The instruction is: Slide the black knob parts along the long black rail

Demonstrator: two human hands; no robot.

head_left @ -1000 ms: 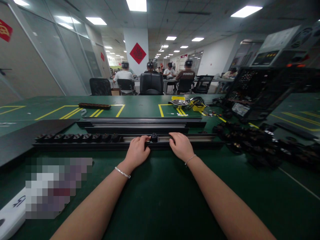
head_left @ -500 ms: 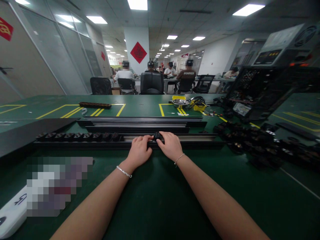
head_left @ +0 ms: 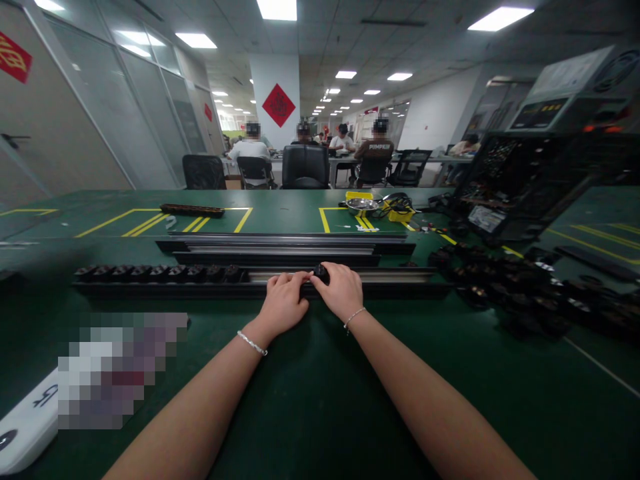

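Observation:
A long black rail with a metallic strip along its channel lies crosswise before me. Several black modules sit in a row in its left part. Over the rail's middle, one small black module is between my hands. My right hand grips it, thumb on the near side and fingers curled over its right. My left hand has its fingers closed, with thumb and index tips pressed to the module's left side. Fingers hide part of it, so I cannot tell whether it is seated in the channel.
More black rails lie just behind. To the right is a heap of black modules, with an open computer case beyond. A metal bowl stands at the back. A white object, partly blurred out, lies front left. People sit at far tables.
The small module has tilted or turned slightly between my fingers, and my hands have shifted a little. A broad dark shape at the left has moved almost out of view.

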